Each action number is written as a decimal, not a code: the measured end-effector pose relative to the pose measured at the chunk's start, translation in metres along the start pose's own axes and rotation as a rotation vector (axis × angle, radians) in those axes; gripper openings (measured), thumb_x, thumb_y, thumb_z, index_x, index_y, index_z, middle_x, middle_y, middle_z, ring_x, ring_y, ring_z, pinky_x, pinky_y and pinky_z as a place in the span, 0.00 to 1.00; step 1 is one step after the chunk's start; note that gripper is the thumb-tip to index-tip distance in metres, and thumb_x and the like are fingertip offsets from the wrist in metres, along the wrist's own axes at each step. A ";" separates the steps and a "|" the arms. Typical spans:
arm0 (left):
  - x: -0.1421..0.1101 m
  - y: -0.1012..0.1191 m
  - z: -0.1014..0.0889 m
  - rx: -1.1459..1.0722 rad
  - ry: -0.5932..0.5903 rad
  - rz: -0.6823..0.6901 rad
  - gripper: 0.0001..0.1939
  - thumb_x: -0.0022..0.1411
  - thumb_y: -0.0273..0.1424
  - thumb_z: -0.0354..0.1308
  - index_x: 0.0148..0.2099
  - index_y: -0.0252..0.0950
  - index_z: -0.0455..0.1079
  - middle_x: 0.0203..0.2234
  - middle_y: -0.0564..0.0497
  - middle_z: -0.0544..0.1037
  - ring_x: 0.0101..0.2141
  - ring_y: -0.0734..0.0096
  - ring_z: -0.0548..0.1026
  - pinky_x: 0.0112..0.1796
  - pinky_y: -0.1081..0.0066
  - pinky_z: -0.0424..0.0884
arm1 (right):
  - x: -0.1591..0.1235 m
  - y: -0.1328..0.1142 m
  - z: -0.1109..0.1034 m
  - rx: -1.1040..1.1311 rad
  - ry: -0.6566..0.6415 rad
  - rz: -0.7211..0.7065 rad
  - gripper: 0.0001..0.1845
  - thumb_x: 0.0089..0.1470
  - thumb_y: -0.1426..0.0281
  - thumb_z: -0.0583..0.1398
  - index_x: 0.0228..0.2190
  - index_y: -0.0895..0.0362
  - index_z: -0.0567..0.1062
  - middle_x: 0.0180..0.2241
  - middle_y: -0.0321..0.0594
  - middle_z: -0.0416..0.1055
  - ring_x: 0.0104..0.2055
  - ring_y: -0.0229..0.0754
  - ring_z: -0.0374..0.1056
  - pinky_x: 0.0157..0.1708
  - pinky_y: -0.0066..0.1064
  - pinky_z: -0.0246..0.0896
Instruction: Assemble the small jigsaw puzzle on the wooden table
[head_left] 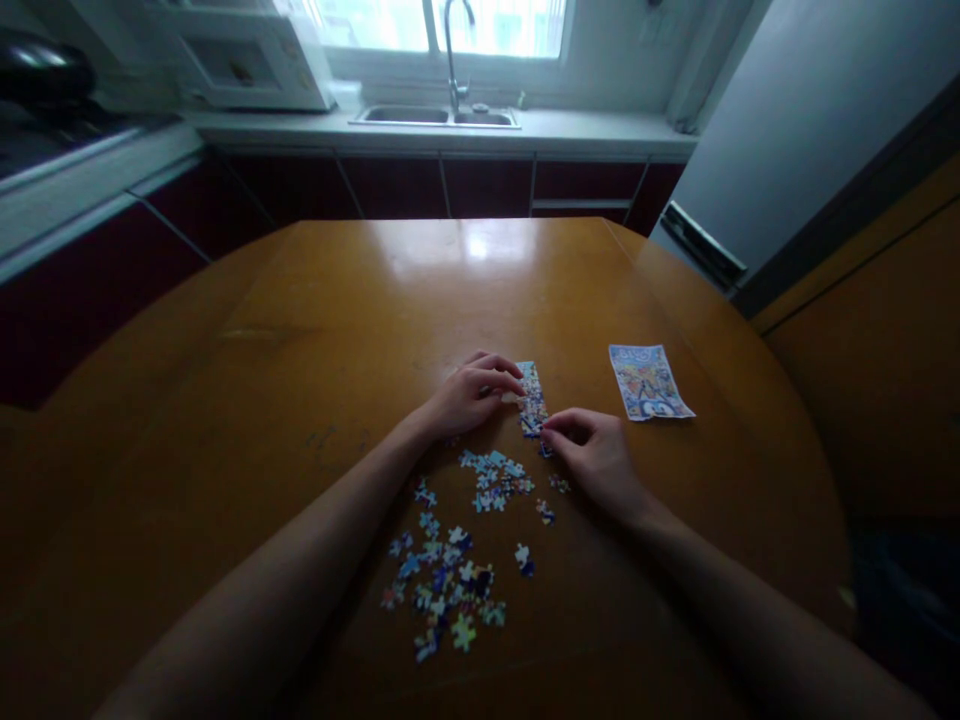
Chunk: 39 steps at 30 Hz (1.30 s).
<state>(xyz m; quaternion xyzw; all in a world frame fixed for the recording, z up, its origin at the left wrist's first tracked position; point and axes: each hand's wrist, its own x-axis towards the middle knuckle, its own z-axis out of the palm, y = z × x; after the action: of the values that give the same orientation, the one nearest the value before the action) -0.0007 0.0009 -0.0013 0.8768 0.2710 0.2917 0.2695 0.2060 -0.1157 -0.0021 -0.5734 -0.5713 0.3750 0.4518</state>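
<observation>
A narrow assembled strip of jigsaw puzzle (533,402) lies on the wooden table. My left hand (471,394) rests at its left side, fingers stretched and apart, with the fingertips on or just over the strip's edge. At the strip's lower right corner, my right hand (594,456) is closed in a pinch on a small puzzle piece (546,449), partly hidden by the fingertips. Just below the hands is a cluster of loose puzzle pieces (495,480). A larger pile of pieces (442,585) spreads nearer to me, between my forearms.
A creased printed picture sheet (651,383) lies to the right of my right hand. A few stray pieces (525,560) sit apart from the piles. Beyond the round-cornered table (315,290) are a counter with a sink (409,115), a microwave (247,65) and a fridge (810,120).
</observation>
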 end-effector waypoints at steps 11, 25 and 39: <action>0.000 0.002 0.001 0.002 0.016 0.022 0.16 0.60 0.20 0.53 0.41 0.41 0.79 0.43 0.49 0.78 0.47 0.62 0.70 0.52 0.58 0.67 | -0.002 -0.005 0.004 -0.374 -0.053 -0.232 0.05 0.56 0.73 0.63 0.28 0.55 0.78 0.30 0.39 0.74 0.37 0.44 0.67 0.39 0.37 0.62; -0.001 0.006 -0.003 0.022 -0.074 0.064 0.06 0.63 0.34 0.63 0.42 0.45 0.80 0.47 0.49 0.77 0.50 0.61 0.68 0.54 0.55 0.66 | 0.001 -0.003 -0.010 -0.349 -0.031 -0.230 0.07 0.58 0.75 0.60 0.36 0.55 0.79 0.36 0.41 0.69 0.40 0.44 0.67 0.42 0.37 0.64; -0.003 -0.002 -0.001 0.047 -0.153 0.107 0.07 0.64 0.37 0.62 0.43 0.52 0.81 0.50 0.51 0.76 0.52 0.60 0.67 0.54 0.56 0.66 | -0.001 -0.002 -0.006 -0.470 -0.146 -0.337 0.06 0.56 0.74 0.63 0.36 0.54 0.80 0.41 0.44 0.69 0.45 0.47 0.65 0.46 0.40 0.65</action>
<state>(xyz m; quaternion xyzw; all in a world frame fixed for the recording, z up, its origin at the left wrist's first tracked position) -0.0039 0.0004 -0.0034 0.9159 0.2093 0.2314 0.2527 0.2107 -0.1176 0.0018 -0.5308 -0.7608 0.1923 0.3202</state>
